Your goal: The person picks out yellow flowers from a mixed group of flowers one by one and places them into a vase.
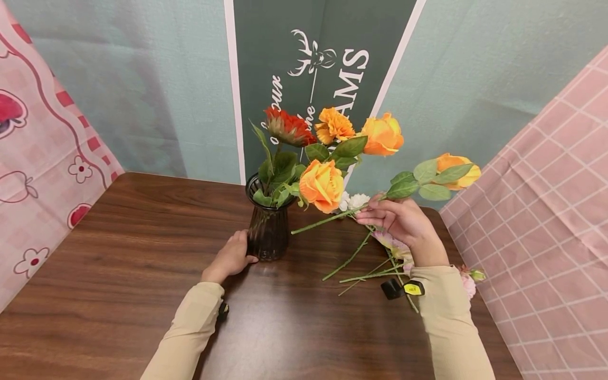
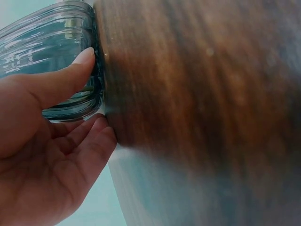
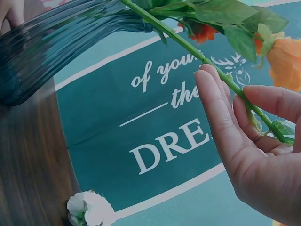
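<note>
A dark, ribbed glass vase (image 1: 268, 232) stands upright on the table. My left hand (image 1: 231, 255) holds it low at its left side; in the left wrist view the thumb (image 2: 70, 77) lies along the glass and the fingers reach round the base. In the vase are a red flower (image 1: 288, 127), an orange carnation-like flower (image 1: 334, 125) and two orange roses (image 1: 322, 186). Right of them, my right hand (image 1: 404, 224) pinches the green stem (image 3: 188, 47) of another orange rose (image 1: 458, 171). Its bloom points right, and the bare stem end slants down towards the vase.
Beneath and beside the right hand, several loose stems (image 1: 349, 259) lie on the wooden table (image 1: 119, 253), with white flowers (image 1: 357, 202) and pale pink ones (image 1: 467, 285) among them. A cloth backdrop hangs behind, and a pink checked cloth (image 1: 551, 211) borders the right side.
</note>
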`<action>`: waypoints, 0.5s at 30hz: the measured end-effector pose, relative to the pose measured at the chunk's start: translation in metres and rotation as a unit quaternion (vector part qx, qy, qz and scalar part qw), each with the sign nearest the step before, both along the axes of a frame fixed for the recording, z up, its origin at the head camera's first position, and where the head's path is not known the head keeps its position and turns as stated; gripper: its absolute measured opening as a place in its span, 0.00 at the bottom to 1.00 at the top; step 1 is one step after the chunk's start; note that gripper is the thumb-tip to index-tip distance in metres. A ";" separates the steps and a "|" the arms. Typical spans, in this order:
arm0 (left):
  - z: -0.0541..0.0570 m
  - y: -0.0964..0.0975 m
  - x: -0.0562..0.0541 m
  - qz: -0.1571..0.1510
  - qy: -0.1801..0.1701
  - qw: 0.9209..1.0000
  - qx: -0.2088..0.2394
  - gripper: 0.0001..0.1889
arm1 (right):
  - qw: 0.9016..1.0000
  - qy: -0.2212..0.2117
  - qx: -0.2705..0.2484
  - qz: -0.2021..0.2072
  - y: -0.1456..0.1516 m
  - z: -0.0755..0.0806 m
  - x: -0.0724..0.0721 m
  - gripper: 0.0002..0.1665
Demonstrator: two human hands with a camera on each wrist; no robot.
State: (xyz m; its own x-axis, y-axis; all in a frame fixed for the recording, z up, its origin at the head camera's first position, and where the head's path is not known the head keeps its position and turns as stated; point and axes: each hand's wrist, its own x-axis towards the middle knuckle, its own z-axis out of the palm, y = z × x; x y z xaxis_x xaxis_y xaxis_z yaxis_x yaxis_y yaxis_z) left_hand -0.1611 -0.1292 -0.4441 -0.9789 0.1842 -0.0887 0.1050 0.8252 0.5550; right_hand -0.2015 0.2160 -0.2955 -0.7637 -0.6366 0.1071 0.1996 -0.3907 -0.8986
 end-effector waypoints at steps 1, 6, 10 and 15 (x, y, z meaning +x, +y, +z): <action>0.000 0.000 0.000 0.000 -0.001 1.000 0.000 0.36 | 1.000 0.000 0.000 0.001 0.000 0.001 0.000 0.21; 0.000 0.000 0.000 0.000 -0.005 1.000 0.002 0.36 | 1.000 0.003 -0.016 -0.002 0.000 0.005 -0.001 0.21; -0.001 0.000 0.000 0.000 -0.006 1.000 0.000 0.36 | 1.000 0.006 -0.029 -0.008 0.000 0.010 -0.001 0.20; -0.001 0.000 0.000 0.000 -0.005 1.000 -0.003 0.36 | 0.999 0.005 -0.038 -0.017 0.000 0.015 -0.001 0.20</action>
